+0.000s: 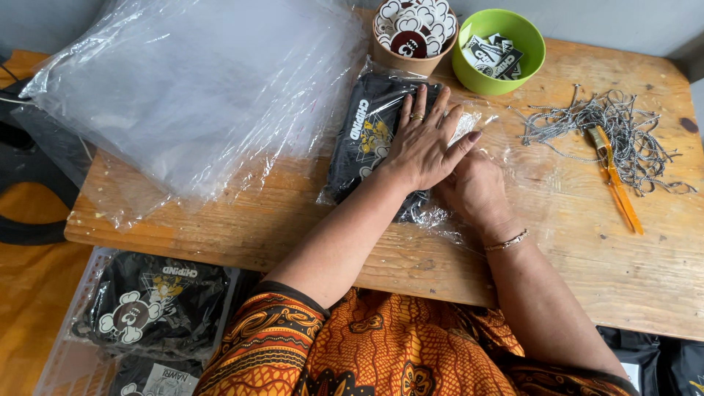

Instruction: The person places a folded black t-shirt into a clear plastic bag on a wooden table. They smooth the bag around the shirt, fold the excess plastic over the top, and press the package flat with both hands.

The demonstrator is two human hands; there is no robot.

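A folded black printed garment in a clear plastic bag (363, 136) lies in the middle of the wooden table (587, 249). My left hand (424, 143), with a ring on it, lies flat on the bagged garment, fingers spread. My right hand (477, 189), a bracelet at its wrist, is partly under the left hand. It rests at the bag's open plastic end; its fingers are hidden.
A big stack of clear plastic bags (191, 88) covers the table's left. At the back stand a brown cup of stickers (412, 33) and a green bowl of tags (499, 51). Ball chains (609, 125) and orange scissors (616, 180) lie right. Bagged garments (150, 304) fill a crate below left.
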